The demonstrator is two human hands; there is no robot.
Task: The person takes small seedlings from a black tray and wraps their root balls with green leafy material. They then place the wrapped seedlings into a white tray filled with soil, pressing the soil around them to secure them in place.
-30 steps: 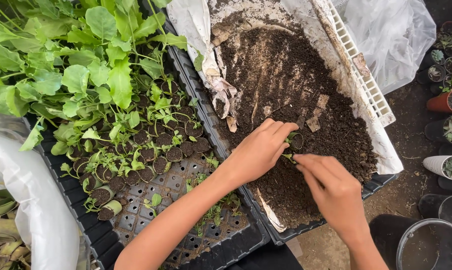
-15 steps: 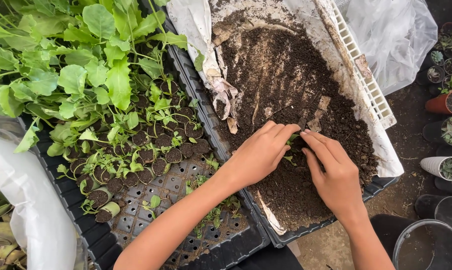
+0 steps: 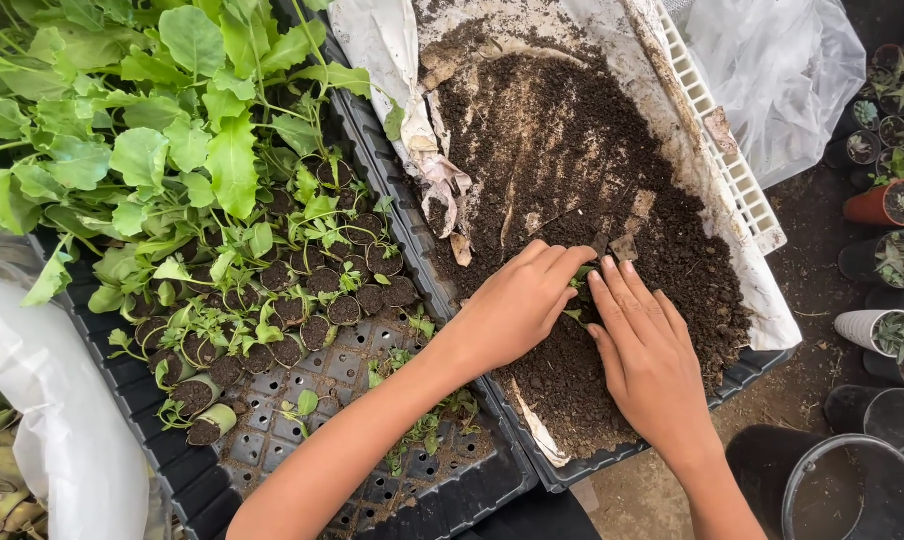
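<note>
My left hand point(image 3: 517, 305) is curled around a small seedling pot point(image 3: 580, 287) that rests on the dark potting soil point(image 3: 572, 140). Only a few green leaves and a sliver of the pot show between my fingers. My right hand point(image 3: 644, 355) lies flat beside it, fingers straight and together, with the fingertips against the pot and the soil. The soil is heaped in a crate lined with white plastic point(image 3: 737, 180).
A black perforated tray point(image 3: 372, 485) on the left carries several small soil-filled seedling pots point(image 3: 312, 300) and taller leafy plants point(image 3: 172, 120). A white plastic bag point(image 3: 52, 400) lies at far left. Potted succulents point(image 3: 887, 200) and a black bucket point(image 3: 852, 490) stand on the ground at right.
My right hand has moved up from below the pot, dropping its pinch and laying its fingers flat against the pot and soil. My left hand has stayed on the pot.
</note>
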